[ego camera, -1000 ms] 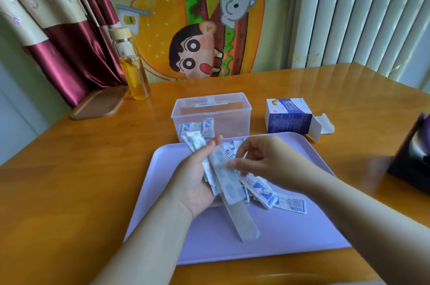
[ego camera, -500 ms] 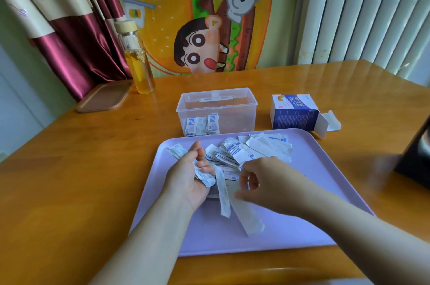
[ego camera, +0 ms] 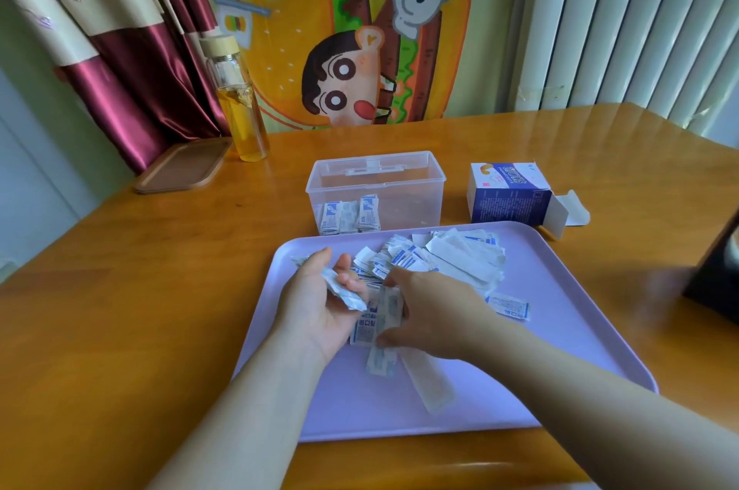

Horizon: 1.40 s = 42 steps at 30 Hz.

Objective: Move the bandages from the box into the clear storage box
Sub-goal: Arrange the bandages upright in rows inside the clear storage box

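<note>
A pile of white-and-blue wrapped bandages (ego camera: 444,257) lies on the lilac tray (ego camera: 560,329). My left hand (ego camera: 316,301) holds a few bandages across its palm. Beside it my right hand (ego camera: 432,313) pinches a small stack of bandages (ego camera: 380,323) just above the tray. A long bandage strip (ego camera: 430,379) lies under my right wrist. Behind the tray stands the clear storage box (ego camera: 376,189), open, with several bandages upright at its front left. The blue-and-white bandage box (ego camera: 512,195) lies to the right with its flap open.
A glass bottle of yellow liquid (ego camera: 240,105) and a brown tray (ego camera: 184,165) stand at the back left of the wooden table (ego camera: 120,289). A dark object (ego camera: 716,269) sits at the right edge. A curtain and cartoon cloth hang behind.
Both hands dropped from above the pile to the tray's near middle. My right hand closed its fingers on a stack of bandages next to my left palm. The camera tilted and shifted slightly.
</note>
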### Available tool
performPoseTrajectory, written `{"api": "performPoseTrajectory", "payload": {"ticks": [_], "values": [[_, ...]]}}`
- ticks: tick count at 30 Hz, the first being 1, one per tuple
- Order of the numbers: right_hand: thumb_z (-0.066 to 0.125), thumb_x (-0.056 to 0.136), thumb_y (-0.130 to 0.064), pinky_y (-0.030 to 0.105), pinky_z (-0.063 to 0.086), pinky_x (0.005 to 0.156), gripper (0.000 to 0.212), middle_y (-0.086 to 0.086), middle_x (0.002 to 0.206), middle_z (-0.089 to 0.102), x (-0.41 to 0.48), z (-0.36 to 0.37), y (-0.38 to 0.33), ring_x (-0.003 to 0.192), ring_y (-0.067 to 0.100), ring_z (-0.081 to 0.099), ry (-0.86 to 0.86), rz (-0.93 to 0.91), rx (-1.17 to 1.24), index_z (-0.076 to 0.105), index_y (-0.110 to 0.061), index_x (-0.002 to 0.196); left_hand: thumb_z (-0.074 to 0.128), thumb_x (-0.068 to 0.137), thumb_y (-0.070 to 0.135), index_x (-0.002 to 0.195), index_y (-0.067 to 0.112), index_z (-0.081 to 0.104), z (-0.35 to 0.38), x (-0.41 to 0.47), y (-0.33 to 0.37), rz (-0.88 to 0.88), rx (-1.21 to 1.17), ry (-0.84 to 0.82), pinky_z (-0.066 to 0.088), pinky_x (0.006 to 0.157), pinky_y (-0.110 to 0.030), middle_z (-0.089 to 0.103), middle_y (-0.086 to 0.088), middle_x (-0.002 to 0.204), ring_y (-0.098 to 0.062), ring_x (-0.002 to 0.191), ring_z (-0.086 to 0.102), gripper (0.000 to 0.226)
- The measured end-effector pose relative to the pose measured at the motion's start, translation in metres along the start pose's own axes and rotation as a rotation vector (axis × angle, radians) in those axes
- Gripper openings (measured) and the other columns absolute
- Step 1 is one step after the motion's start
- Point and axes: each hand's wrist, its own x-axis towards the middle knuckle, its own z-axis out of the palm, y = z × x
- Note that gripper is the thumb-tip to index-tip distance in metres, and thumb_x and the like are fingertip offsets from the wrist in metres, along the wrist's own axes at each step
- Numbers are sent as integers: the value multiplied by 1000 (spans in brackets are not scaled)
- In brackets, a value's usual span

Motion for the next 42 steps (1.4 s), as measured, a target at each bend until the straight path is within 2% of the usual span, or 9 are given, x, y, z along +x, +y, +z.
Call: {"api": "performPoseTrajectory", "payload": {"ticks": [4, 7, 10, 13, 18, 21, 24, 31, 42], "values": [[64, 83, -41, 30, 43, 70, 41, -8, 82, 58, 1, -2, 4, 77, 15, 54, 64, 1, 140, 52, -27, 119, 44, 98, 14, 89, 11, 47, -1, -3, 8, 21, -32, -7, 41, 40, -14, 50, -7, 85, -9, 57, 37, 9], [62, 87, -30, 22, 41, 61, 11, -12, 64, 51, 1, -13, 10, 55, 2, 46, 92, -57, 296, 64, -22, 95, 43, 98, 16, 92, 16, 50, -3, -3, 13, 16, -13, -37, 42, 41, -14, 52, -7, 82, -10, 53, 41, 9], [64, 88, -25, 11, 33, 49, 13, -12, 57, 52, 0, -45, 15, 47, 0, 44, 71, -103, 510, 68, -14, 82, 49, 96, 24, 102, 17, 50, -6, 1, 16, -49, 87, -97, 45, 44, -18, 57, -6, 81, -12, 48, 48, 9], [64, 87, -25, 19, 26, 51, 19, -7, 57, 45, 4, -73, 20, 49, 5, 33, -45, -111, 719, 70, -7, 85, 51, 91, 45, 98, 11, 62, -1, -3, 13, -144, 278, -239, 48, 62, -27, 60, -5, 85, -15, 66, 56, 36], [65, 87, -26, 31, 47, 69, 9, 3, 79, 68, 17, -64, 11, 68, 18, 58, 53, -137, 548, 71, -22, 93, 55, 80, 48, 103, 13, 65, 14, -17, -2, -194, 371, -457, 48, 56, -26, 57, -3, 78, -14, 64, 57, 43], [63, 88, -25, 21, 44, 67, 20, -2, 87, 67, 22, -61, 26, 70, 10, 56, 211, -64, 509, 70, -20, 106, 58, 78, 20, 93, 6, 60, 10, -13, -5, -268, 242, -400, 45, 44, -17, 54, -3, 76, -8, 50, 51, 21], [66, 86, -28, 18, 43, 69, 27, -1, 99, 68, 27, -53, 42, 82, 11, 60, 116, -5, 221, 68, -18, 111, 47, 92, 11, 96, 5, 51, 3, -5, -2, -216, 144, -307, 36, 38, -12, 53, -3, 74, -5, 43, 41, 7], [71, 81, -24, 14, 36, 48, 14, 0, 78, 63, 40, -32, 46, 57, 6, 48, -12, 83, 210, 69, -12, 87, 41, 96, 4, 122, 27, 47, -1, -3, 6, -100, 34, -233, 37, 35, -14, 50, -9, 77, -7, 41, 43, 35], [76, 77, -33, 17, 37, 55, 16, -7, 71, 60, 39, -35, 52, 61, 7, 49, -164, 60, 162, 67, -20, 80, 41, 95, 6, 112, 20, 48, -1, -3, 6, -158, -6, -252, 35, 34, -14, 54, -11, 76, -7, 41, 40, 23]]}}
